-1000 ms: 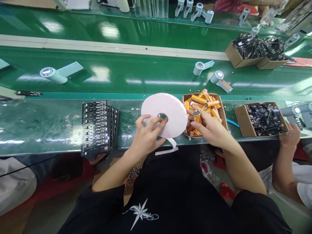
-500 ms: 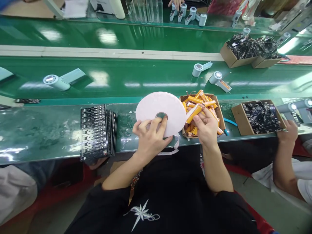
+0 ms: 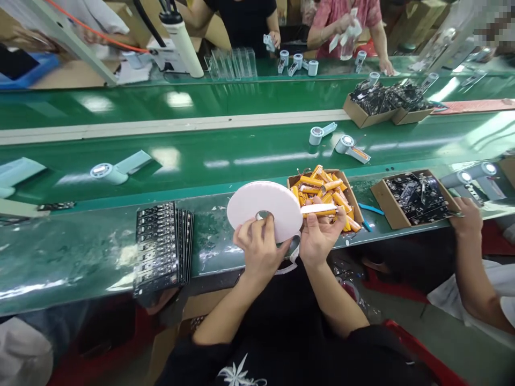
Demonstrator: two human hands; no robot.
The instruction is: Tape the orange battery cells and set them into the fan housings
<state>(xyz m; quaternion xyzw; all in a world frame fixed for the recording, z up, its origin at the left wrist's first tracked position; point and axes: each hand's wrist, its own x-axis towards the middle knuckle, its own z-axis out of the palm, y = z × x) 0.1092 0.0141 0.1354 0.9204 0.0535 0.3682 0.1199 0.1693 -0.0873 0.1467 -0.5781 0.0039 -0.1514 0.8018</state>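
Observation:
My left hand point(image 3: 259, 247) grips a wide roll of white tape point(image 3: 247, 206), with fingertips at its centre hole and the thumb by its lower edge. A loose strip of tape point(image 3: 295, 260) hangs below the roll. In my right hand point(image 3: 322, 236) is an orange battery point(image 3: 328, 213), held level between thumb and fingers, with a white strip along its top. Its left end is close against the roll's right edge; whether they touch I cannot tell. Right behind that hand stands a cardboard box point(image 3: 354, 198) heaped with orange batteries point(image 3: 311, 181) that have thin wires.
Black circuit boards point(image 3: 156, 246) stand stacked at left. An open box of dark boards point(image 3: 392, 203) is at right, near another person's hand point(image 3: 466, 214). Pale blue handheld fans point(image 3: 316, 135) lie on the green conveyor belt point(image 3: 193, 155). People work across the line.
My right hand has turned palm up and shifted left, bringing the battery from a slant to level. The roll stays in my left hand. The head view has tilted up, showing more people opposite.

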